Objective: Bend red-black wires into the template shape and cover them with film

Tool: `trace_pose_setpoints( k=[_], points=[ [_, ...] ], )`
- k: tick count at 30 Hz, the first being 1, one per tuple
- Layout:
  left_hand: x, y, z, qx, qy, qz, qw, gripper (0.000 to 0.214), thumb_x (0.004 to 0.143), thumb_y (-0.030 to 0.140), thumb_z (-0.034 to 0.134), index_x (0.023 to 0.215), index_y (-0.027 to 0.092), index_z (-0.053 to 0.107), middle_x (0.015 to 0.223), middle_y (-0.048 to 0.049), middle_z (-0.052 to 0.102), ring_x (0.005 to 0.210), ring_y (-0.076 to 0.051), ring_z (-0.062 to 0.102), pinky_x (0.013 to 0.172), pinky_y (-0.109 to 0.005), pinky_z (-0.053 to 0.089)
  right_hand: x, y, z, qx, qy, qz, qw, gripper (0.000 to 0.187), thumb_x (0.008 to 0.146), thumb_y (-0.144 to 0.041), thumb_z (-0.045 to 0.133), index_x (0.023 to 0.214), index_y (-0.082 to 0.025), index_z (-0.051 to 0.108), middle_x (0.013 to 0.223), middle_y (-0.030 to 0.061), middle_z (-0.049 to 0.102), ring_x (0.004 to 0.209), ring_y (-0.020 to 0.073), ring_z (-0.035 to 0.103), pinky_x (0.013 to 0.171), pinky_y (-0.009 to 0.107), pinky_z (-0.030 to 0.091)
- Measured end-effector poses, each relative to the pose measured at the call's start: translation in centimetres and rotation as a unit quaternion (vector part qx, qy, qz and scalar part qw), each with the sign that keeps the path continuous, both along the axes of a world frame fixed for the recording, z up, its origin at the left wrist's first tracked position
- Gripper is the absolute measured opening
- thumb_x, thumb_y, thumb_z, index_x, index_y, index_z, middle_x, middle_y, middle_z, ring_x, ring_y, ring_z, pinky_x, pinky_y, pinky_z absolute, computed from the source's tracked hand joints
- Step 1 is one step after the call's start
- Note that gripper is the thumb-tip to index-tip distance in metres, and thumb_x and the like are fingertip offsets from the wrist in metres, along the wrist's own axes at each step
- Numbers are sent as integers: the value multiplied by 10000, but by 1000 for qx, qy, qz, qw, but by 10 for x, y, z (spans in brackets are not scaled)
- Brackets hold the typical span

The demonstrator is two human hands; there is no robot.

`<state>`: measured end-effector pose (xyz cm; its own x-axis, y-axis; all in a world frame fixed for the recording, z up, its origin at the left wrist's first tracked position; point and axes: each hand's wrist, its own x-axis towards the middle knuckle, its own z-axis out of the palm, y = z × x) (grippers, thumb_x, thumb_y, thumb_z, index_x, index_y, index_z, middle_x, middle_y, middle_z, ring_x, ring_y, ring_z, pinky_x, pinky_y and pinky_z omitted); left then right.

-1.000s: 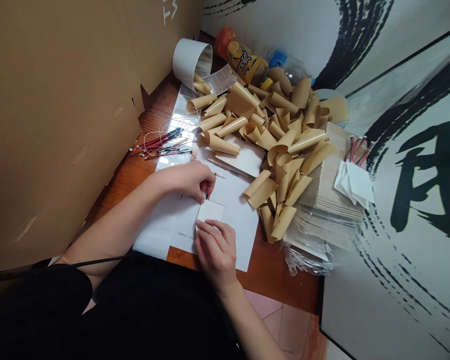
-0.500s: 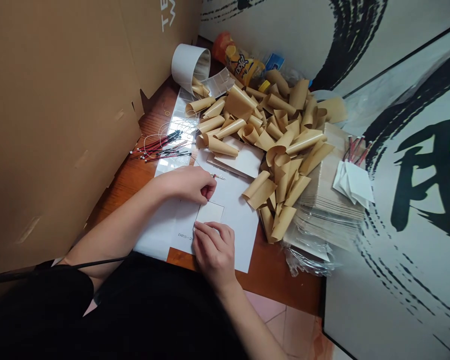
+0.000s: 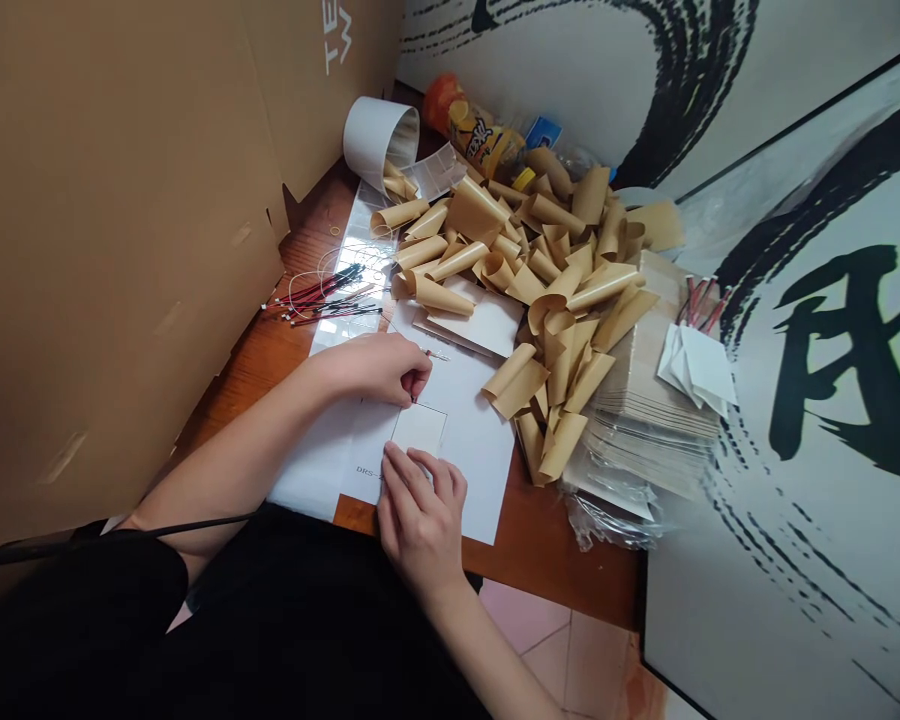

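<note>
My left hand (image 3: 379,368) is closed in a pinch over the white paper sheet (image 3: 480,480). A thin wire lead (image 3: 439,356) pokes out past its knuckles, and a small dark bit shows under the fingertips. The rest of what it pinches is hidden. Just below lies a small white card (image 3: 420,428) inside a printed rectangle. My right hand (image 3: 424,505) rests with fingers stretched out and slightly spread, its fingertips at the card's lower edge. Part of the printed lettering beside the card is covered by that hand.
Curled brown paper pieces (image 3: 510,260) pile up behind. Red and black wires (image 3: 330,295) lie at left, near a white label roll (image 3: 367,135). Stacked flat boards (image 3: 660,390) at right carry folded white pieces (image 3: 697,365) with wires. A cardboard wall (image 3: 120,250) borders the left.
My right hand has shifted slightly left and down, baring more of the white card. My left hand stays nearly in place.
</note>
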<state>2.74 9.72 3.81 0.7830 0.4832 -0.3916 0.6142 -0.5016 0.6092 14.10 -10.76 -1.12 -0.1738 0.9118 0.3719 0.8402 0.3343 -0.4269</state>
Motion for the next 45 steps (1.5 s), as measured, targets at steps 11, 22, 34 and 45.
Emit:
trace_pose_setpoints(
  k=[11, 22, 34, 45],
  points=[
    [12, -17, 6, 71, 48, -5, 996, 245, 696, 321, 765, 858, 192, 633, 933, -41, 685, 837, -200, 606, 599, -272, 318, -20, -26, 14, -84, -57, -53, 993, 371, 1010, -217, 473, 1362, -144, 565, 1411, 112, 624, 1333, 307, 561, 1128, 532, 309],
    [20, -29, -2, 127, 47, -22, 991, 344, 709, 440, 789, 892, 187, 643, 1010, -61, 696, 960, -251, 633, 793, -337, 354, -25, -27, 25, -139, -133, -81, 978, 490, 1006, -249, 424, 1426, -1, 474, 1453, 235, 555, 1360, 336, 527, 1124, 561, 347],
    [20, -28, 0, 98, 40, 22, 994, 223, 731, 298, 763, 884, 198, 635, 952, -34, 730, 929, -236, 662, 732, -312, 374, -33, -7, 21, -179, -179, -115, 961, 586, 998, -327, 438, 1440, 56, 471, 1519, 294, 447, 1414, 397, 441, 1123, 587, 355],
    [18, -20, -10, 107, 12, 79, 991, 65, 819, 236, 674, 871, 201, 655, 893, -37, 738, 870, -218, 666, 620, -281, 336, -16, 25, 14, -165, -218, -108, 956, 595, 1018, -342, 425, 1478, 34, 439, 1527, 269, 447, 1384, 401, 481, 1101, 573, 386]
  ],
)
